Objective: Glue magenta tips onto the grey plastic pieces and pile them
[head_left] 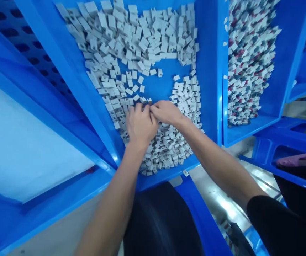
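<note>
Small white rectangular blocks (112, 83), some with a round hole in one end, lie loose in a blue bin (209, 71). Over the middle of the bin, my left hand (141, 124) is closed, back upward and fingers bent down. My right hand (167, 111) meets it from the right, its closed fingers touching the left hand's fingers. A few blocks (143, 100) show right at the fingertips. What either hand grips is hidden beneath the fingers.
To the right, a second blue bin (254, 132) holds many white, dark and red pieces (249, 67). A blue stool (265, 142) stands lower right, near another person's dark clothing. On the left is a blue-framed container with a pale sheet (22, 142). One block (185, 173) sits on the near rim.
</note>
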### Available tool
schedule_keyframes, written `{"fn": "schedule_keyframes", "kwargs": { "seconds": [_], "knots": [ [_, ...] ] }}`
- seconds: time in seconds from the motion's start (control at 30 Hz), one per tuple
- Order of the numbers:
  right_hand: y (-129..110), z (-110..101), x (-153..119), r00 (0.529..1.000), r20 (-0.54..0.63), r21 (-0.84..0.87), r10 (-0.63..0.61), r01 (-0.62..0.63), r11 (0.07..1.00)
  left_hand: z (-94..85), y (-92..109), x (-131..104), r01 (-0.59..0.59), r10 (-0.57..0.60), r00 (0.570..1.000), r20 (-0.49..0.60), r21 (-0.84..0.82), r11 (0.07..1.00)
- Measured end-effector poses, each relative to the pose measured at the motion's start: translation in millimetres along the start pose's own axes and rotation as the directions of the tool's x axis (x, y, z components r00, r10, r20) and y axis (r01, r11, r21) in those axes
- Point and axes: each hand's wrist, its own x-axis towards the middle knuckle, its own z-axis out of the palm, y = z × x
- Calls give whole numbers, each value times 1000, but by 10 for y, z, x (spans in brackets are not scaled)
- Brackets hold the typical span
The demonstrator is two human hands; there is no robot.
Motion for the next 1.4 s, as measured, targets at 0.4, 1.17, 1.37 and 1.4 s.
{"fn": "schedule_keyframes", "kwargs": {
  "seconds": [0.4,1.17,1.37,1.4],
  "knots": [
    [191,125,-317,998,64,20,-7,5,1000,256,83,-622,-85,85,996,6,-3,996],
    [859,675,-1509,952,-234,183,-198,243,952,536,294,-1433,-172,171,984,-42,-22,985],
    [1092,670,-1905,837,-509,225,199,-94,970,494,301,-1348,-100,111,989,96,-117,988],
    [1127,677,-1901,794,-523,239,312,-215,947,495,302,-1323,-89,106,986,127,-130,988]
  ]
}}
